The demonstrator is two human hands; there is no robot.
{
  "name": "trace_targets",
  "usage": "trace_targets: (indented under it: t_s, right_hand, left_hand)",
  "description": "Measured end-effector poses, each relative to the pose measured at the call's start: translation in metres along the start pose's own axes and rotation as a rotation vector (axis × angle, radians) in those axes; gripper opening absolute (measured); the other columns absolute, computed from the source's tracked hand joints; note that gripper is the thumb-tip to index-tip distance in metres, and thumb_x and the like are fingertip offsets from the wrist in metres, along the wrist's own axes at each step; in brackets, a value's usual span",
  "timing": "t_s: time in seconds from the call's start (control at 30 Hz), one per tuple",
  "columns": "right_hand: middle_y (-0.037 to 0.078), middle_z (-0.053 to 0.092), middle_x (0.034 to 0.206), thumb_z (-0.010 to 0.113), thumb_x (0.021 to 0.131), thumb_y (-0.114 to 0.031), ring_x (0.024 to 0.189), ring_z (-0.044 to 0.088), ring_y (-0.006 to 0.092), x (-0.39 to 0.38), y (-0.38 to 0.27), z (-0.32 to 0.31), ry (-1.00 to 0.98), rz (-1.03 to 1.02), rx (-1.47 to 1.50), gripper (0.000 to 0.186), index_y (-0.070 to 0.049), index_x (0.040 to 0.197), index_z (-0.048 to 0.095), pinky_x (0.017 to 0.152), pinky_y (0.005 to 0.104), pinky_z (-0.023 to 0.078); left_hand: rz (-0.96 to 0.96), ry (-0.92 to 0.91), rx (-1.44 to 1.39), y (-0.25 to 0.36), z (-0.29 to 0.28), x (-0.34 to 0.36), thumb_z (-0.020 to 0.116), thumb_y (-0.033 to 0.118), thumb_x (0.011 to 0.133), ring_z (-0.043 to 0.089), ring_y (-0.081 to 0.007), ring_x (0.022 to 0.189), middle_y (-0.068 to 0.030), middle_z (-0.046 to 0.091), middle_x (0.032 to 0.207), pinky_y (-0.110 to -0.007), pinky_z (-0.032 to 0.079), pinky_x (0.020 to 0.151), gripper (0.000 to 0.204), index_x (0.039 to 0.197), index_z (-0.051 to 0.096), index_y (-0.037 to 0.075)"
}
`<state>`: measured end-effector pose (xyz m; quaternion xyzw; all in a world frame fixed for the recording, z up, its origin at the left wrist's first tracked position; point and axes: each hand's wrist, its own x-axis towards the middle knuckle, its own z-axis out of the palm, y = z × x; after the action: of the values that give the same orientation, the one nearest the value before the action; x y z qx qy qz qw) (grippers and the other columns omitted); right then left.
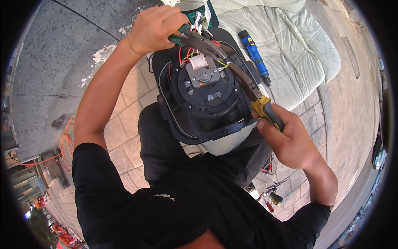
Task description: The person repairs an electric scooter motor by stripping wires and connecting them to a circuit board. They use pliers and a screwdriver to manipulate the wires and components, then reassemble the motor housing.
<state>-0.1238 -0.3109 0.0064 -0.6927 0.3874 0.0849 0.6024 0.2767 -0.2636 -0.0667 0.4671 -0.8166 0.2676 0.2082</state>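
An opened black appliance housing (199,97) rests against my lap, with a small metal motor (203,74) in its middle. Red and yellow wires (187,55) run loose over its far part. My left hand (155,29) is closed round green-handled pliers (204,43), reaching in from the far left. In my right hand (286,137) are long-nose pliers with yellow and black grips (262,108). Both tools' jaws meet at the housing's right side, close to the end of a yellow-green wire (222,64). What exactly the tips pinch is too small to tell.
Right of the housing, a blue electric screwdriver (255,54) lies on a pale padded cloth (298,50). A green circuit board (203,16) sits beyond the housing. Hand tools (271,197) lie on the paving low at right. An orange cord (66,145) is at left.
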Motion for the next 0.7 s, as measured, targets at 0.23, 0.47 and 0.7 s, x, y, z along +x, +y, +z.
trace_targets:
  t_s: [0.23, 0.47, 0.7]
  right_hand:
    - [-0.003, 0.052, 0.075, 0.058, 0.106, -0.015, 0.055, 0.047, 0.0048, -0.049, 0.071, -0.018, 0.301, 0.117, 0.450, 0.025, 0.000, 0.126, 0.058, 0.049, 0.0233, 0.037]
    - [0.002, 0.054, 0.076, 0.058, 0.106, -0.018, 0.054, 0.051, 0.0096, -0.013, 0.081, -0.006, 0.313, -0.241, 0.510, 0.032, 0.002, 0.131, 0.054, 0.047, 0.0257, 0.043]
    - [0.002, 0.056, 0.077, 0.057, 0.103, -0.015, 0.054, 0.051, 0.0075, 0.022, 0.111, -0.023, 0.490, -0.195, 0.316, 0.036, 0.005, 0.133, 0.055, 0.045, 0.0247, 0.042]
  left_hand:
    - [-0.486, -0.145, 0.263, -0.058, -0.057, -0.106, 0.077, -0.003, 0.068, 0.072, -0.0243, 0.078, -0.0067, 0.067, 0.092, -0.036, 0.055, 0.065, 0.040, 0.104, 0.063, 0.009]
    - [-0.611, -0.005, 0.112, -0.014, -0.055, -0.062, 0.076, 0.005, 0.066, 0.073, -0.0241, 0.076, -0.0024, 0.067, 0.088, -0.037, 0.055, 0.066, 0.045, 0.108, 0.064, 0.013]
    - [-0.879, 0.098, -0.039, 0.019, -0.033, -0.069, 0.079, 0.011, 0.072, 0.071, -0.0246, 0.080, -0.0045, 0.068, 0.088, -0.038, 0.055, 0.070, 0.044, 0.114, 0.063, 0.012]
